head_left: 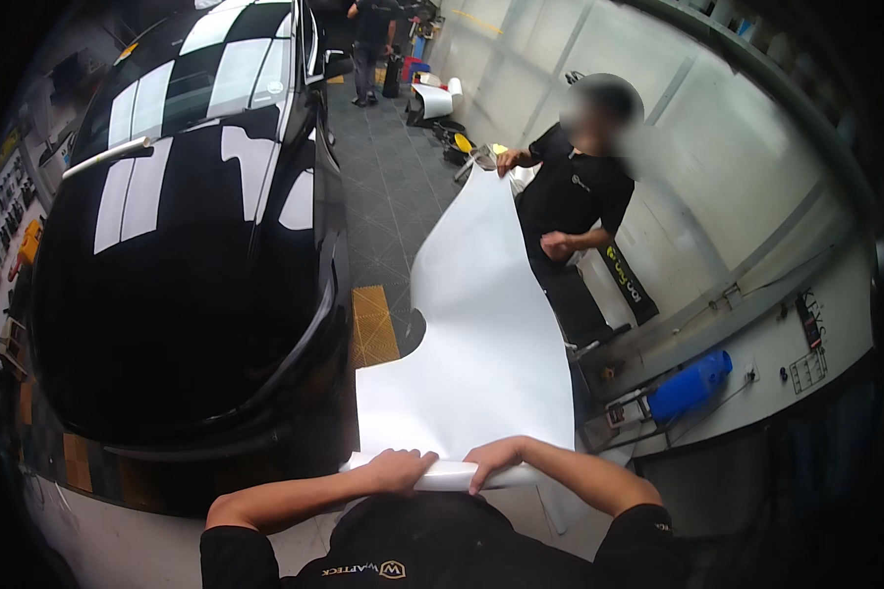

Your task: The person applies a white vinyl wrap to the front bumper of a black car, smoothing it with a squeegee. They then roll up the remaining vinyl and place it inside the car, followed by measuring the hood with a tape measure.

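My left hand (399, 470) and my right hand (491, 459) are both closed on a white roll (442, 478) in front of my body, a short gap apart. From the roll a large white sheet (476, 334) stretches away, with a rounded cutout in its left edge. At its far end a co-worker in a black shirt (575, 191) grips a corner with one hand (506, 162), the other hand held beside the sheet's edge. To the left of the sheet stands a glossy black car (187, 324) with white checkered panels on its hood and roof.
Another person (368, 49) stands at the back beside the car, near white rolls (432, 98) and yellow and black containers (462, 142). A translucent panel wall (717, 167) runs along the right, with a blue cylinder (688, 383) low beside it. Grey and yellow floor tiles (373, 324) lie below.
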`<state>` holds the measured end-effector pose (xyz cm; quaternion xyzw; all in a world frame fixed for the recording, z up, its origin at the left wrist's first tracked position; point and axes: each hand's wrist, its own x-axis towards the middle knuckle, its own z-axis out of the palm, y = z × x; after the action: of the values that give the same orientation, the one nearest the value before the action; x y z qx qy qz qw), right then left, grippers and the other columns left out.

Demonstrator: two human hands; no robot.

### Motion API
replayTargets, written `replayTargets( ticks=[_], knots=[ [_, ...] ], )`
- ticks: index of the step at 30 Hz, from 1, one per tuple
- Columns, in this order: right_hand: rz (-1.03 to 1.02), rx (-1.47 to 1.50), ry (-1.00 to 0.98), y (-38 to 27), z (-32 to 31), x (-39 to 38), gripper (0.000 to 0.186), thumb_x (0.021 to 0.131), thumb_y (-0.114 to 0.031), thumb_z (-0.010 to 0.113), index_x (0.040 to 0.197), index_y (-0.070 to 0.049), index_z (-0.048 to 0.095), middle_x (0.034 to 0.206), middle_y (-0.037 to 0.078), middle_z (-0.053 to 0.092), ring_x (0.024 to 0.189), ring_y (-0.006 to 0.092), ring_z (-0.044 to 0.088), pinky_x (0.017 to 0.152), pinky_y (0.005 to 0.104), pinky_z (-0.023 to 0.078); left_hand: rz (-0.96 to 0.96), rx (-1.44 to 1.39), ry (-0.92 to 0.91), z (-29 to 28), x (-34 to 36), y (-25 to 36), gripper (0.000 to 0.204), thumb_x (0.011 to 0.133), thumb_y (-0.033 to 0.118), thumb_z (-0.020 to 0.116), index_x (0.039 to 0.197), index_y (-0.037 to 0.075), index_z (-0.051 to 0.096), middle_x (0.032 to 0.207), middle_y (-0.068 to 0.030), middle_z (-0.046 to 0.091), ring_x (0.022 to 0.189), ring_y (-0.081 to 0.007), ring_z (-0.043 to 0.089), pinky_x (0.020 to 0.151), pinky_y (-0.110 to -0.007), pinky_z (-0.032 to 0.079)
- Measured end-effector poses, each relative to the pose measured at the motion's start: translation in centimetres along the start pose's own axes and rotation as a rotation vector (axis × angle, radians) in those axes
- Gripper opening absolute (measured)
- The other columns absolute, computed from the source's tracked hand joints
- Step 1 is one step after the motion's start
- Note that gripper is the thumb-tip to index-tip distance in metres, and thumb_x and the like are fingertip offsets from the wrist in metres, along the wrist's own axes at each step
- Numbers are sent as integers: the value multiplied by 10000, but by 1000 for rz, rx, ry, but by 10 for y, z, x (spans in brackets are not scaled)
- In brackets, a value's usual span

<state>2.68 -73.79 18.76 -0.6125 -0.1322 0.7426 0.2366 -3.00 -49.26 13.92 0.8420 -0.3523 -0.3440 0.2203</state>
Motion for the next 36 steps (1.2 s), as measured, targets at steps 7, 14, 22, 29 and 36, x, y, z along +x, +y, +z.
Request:
replayTargets(
  ticks=[7, 14, 22, 29, 36],
  knots=[
    [17, -656, 324, -12, 23, 3, 568, 788, -358, 824, 1186, 8, 649, 1092, 150, 706, 1020, 278, 674, 879, 405, 537, 191, -793, -612, 5, 2, -47, 707, 787, 284, 797, 1408, 76, 532, 1205, -153, 665, 1118, -253, 621, 973, -384, 491],
    [-25, -10, -126, -23, 24, -2, 581, 790, -338, 822, 1234, -26, 613, 1098, 111, 695, 997, 236, 656, 886, 372, 525, -61, -199, -199, 8, -35, 1, 687, 801, 305, 794, 1400, 98, 529, 1238, -200, 658, 1155, -348, 635, 990, -441, 488],
    [-220, -358, 95, -12, 51, -37, 604, 808, -342, 799, 1262, -5, 588, 1073, 119, 698, 976, 233, 658, 887, 388, 523, 130, -539, -460, -24, -41, -14, 908, 773, 338, 835, 1517, 86, 378, 1291, -250, 590, 1191, -381, 597, 988, -452, 482],
    [-150, -395, 22, 27, 34, -55, 692, 809, -498, 795, 1266, -26, 580, 1109, 160, 691, 1004, 275, 667, 879, 395, 524, 102, -346, -369, -7, -9, 51, 744, 735, 181, 775, 1400, 31, 477, 1129, -198, 670, 1071, -306, 648, 962, -417, 492],
    [-217, -116, -60, 90, 25, -74, 542, 837, -330, 777, 1248, -20, 606, 1095, 179, 685, 1039, 270, 644, 927, 366, 490, -86, -306, -293, 15, 17, 70, 791, 757, 237, 792, 1433, 49, 426, 1210, -221, 642, 1140, -332, 625, 973, -422, 487]
  ],
)
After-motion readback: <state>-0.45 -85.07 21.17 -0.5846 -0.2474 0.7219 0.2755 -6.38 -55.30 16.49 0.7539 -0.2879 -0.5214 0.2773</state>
